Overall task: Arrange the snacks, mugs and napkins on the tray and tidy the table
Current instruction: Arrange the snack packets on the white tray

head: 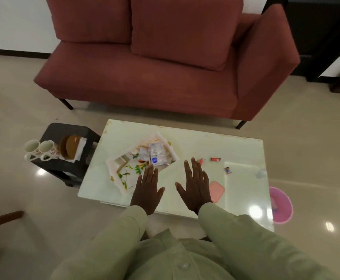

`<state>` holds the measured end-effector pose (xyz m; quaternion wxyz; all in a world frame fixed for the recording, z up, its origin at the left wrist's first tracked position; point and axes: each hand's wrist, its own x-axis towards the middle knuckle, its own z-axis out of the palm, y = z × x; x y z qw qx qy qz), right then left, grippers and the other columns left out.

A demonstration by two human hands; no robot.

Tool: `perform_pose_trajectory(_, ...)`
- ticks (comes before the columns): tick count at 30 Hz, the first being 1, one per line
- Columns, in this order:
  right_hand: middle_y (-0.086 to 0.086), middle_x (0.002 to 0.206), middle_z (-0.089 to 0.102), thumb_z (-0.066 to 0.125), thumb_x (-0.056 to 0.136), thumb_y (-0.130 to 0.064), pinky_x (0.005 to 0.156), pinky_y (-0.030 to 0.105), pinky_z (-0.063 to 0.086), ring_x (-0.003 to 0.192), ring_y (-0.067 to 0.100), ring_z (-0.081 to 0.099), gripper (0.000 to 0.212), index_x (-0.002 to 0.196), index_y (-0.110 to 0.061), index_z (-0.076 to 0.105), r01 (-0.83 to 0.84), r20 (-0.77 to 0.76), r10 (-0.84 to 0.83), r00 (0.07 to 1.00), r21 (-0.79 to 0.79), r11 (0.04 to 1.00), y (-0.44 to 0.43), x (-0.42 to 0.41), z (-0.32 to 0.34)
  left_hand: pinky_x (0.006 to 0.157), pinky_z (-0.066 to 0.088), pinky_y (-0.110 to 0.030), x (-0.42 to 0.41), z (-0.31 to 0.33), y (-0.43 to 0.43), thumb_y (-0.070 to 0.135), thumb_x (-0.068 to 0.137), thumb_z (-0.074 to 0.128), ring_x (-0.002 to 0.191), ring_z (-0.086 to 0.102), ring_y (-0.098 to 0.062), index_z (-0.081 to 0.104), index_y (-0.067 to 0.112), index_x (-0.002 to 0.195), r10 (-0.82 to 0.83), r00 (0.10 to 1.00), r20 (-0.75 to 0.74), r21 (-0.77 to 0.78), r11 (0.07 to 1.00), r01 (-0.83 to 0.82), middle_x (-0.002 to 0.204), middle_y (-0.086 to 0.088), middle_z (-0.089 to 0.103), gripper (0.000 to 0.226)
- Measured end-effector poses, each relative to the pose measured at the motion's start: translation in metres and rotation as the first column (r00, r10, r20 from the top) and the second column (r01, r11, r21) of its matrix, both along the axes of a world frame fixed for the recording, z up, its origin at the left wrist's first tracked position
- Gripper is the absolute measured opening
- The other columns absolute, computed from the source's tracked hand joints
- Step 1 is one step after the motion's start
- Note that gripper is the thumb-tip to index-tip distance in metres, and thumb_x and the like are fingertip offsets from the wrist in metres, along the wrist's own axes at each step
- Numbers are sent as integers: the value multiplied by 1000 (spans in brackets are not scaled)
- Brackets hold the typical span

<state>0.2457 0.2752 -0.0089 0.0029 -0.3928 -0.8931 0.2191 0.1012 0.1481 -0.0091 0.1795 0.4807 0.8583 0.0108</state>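
A white floral tray (124, 170) lies askew on the pale coffee table (205, 142); clear snack packets (156, 153) rest in its far corner. My left hand (148, 190) is flat and open, fingertips over the tray's near edge. My right hand (195, 186) is flat and open on the table beside it. Small red candies (215, 159) and another wrapped candy (227, 170) lie to the right. A pink cloth (216, 191) sits by my right hand. Two floral mugs (39, 149) and a brown plate with white napkins (72, 147) stand on a black side table (64, 130).
A red sofa (165, 73) stands beyond the table. On the floor at the right sits a pink bin (282, 205). A wooden bar (1, 219) shows at the left edge. Glossy tiled floor surrounds everything.
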Motion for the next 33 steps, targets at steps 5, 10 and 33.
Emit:
perform_pose_trajectory(5,5,167,-2,45,91,-51,121,49,16,153,26,-2,83,158,-21,6,102,-29,-104,994,-51,993,-54,-77,-4,121,8,-44,-87,-2,-37,43,100,38,151,-4,-26,7,10,155,-73,997,26,7,997,73,164,-11,-4,71)
perform_pose_trajectory(10,2,167,-5,46,91,-51,120,47,14,153,24,-3,84,158,-23,3,147,-33,-149,988,-63,987,-79,-104,-3,121,7,-43,-126,-9,-51,38,98,46,151,-5,-27,7,10,155,-94,991,96,-4,995,95,164,-11,-4,74)
perform_pose_trajectory(33,0,166,13,68,82,-47,119,48,17,153,23,10,95,157,-31,11,6,48,-3,999,-66,998,55,-193,-243,118,16,-45,-227,-258,84,30,87,65,150,-3,-21,7,20,154,-194,941,277,208,968,139,164,-5,5,90)
